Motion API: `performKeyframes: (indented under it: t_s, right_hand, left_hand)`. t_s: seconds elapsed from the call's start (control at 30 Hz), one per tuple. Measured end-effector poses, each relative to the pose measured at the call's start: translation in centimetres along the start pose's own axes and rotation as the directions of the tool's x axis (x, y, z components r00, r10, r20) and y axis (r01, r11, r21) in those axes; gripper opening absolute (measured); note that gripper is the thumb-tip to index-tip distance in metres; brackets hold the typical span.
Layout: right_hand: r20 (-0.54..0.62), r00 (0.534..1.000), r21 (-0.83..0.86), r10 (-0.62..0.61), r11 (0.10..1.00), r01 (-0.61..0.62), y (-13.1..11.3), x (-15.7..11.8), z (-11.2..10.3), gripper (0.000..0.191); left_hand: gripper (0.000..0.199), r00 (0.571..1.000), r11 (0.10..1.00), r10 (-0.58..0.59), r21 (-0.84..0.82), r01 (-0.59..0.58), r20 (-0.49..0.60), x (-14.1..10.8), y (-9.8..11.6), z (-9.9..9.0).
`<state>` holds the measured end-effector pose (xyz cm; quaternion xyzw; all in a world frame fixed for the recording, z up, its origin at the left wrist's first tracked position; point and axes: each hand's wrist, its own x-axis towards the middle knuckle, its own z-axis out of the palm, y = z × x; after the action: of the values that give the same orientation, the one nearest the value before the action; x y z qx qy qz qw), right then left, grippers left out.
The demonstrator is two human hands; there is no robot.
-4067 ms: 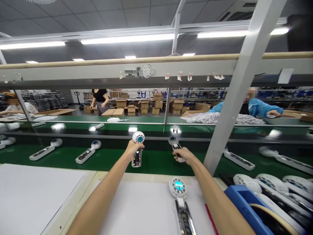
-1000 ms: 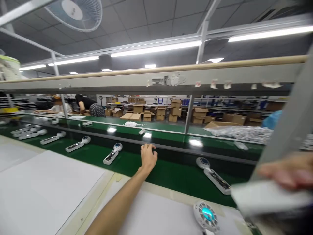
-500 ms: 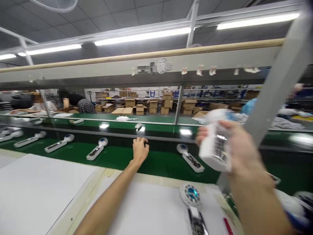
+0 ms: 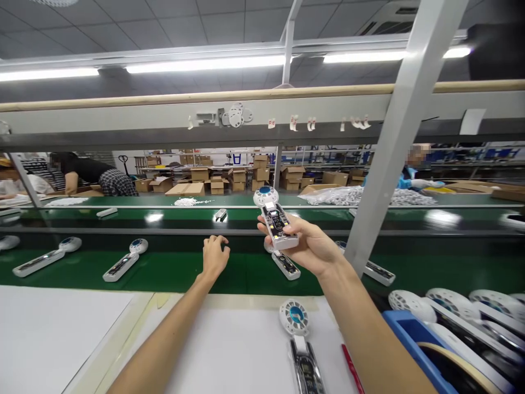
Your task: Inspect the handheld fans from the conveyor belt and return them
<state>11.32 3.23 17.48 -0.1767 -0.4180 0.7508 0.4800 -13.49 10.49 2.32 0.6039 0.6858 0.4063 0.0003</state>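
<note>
I stood at a white worktop [image 4: 61, 334] whose far edge met a long green conveyor belt [image 4: 172, 273]. A grey metal shelf beam with a pale wooden rail [image 4: 123, 117] ran across above it, propped by a slanted grey steel post [image 4: 385, 158]. Past the belt's far edge, stacked brown cardboard boxes [image 4: 246, 178] covered the floor. Long fluorescent tube lights [image 4: 205, 64] glowed under a dark panelled ceiling [image 4: 164, 22], and other people worked along the far side.
</note>
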Motion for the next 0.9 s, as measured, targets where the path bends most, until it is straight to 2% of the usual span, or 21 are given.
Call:
performKeyframes:
  t_s: [0.07,0.17,0.27,0.37,0.47,0.53,0.63,0.67,0.7,0.77,0.8,0.87,0.9]
  right_hand:
    - [0.059,0.997,-0.065,-0.048,0.997,0.052,-0.1,-0.2,0.1,0.053]
    - [0.068,0.988,-0.13,-0.137,0.981,0.144,-0.3,-0.3,0.2,0.068]
    - [0.099,0.978,-0.14,-0.184,0.97,0.197,-0.5,-0.7,0.5,0.07]
    - [0.123,0.979,-0.063,-0.162,0.983,0.171,-0.8,-1.4,1.0,0.063]
    - [0.114,0.99,0.084,-0.087,0.993,0.077,-0.7,-1.7,1.3,0.053]
    - [0.133,0.991,0.135,-0.016,0.991,-0.003,-0.3,-1.3,1.4,0.044]
    - [0.213,0.969,0.061,0.122,0.988,-0.138,1.1,0.0,1.3,0.029]
    - [0.228,0.962,0.006,0.151,0.988,-0.156,1.8,0.4,1.3,0.031]
    - [0.223,0.962,-0.047,0.16,0.987,-0.154,2.5,0.8,1.4,0.035]
    - [0.128,0.981,-0.089,0.145,0.987,-0.134,4.1,1.5,1.7,0.034]
    - [0.055,0.989,-0.074,0.137,0.988,-0.133,4.9,1.7,2.0,0.032]
    - [-0.072,0.984,-0.002,0.16,0.987,-0.161,6.4,2.2,2.4,0.028]
    - [-0.111,0.979,0.034,0.172,0.985,-0.169,7.0,2.3,2.5,0.026]
  left_hand:
    - [0.011,1.0,1.0,-0.001,-0.012,0.001,0.004,0.0,0.1,0.1]
    - [0.011,1.0,0.999,-0.006,-0.041,0.006,0.003,-0.2,0.2,-0.1]
    - [0.011,1.0,0.995,-0.024,-0.096,0.023,-0.004,-0.3,0.3,-0.3]
    - [0.01,0.999,0.979,-0.051,-0.196,0.049,-0.005,-0.3,0.9,-0.6]
    - [0.015,0.998,0.931,-0.053,-0.36,0.062,0.035,-0.2,2.7,-1.8]
    - [0.029,0.995,0.865,-0.007,-0.498,0.058,0.104,-0.2,4.7,-3.5]
    - [0.069,0.969,0.721,0.128,-0.691,0.055,0.21,-0.8,8.4,-7.0]
    - [0.078,0.957,0.642,0.176,-0.764,0.068,0.233,-1.1,9.5,-8.2]
    - [0.077,0.944,0.506,0.211,-0.855,0.116,0.253,-1.5,10.6,-9.4]
    - [0.058,0.963,0.34,0.161,-0.928,0.151,0.216,-2.5,12.2,-11.3]
    - [0.047,0.98,0.313,0.113,-0.942,0.122,0.165,-2.9,12.8,-12.0]
    - [0.033,0.998,0.376,0.064,-0.927,-0.02,0.004,-3.9,13.6,-12.9]
    - [0.032,0.993,0.416,0.086,-0.903,-0.108,-0.079,-4.4,13.8,-13.0]
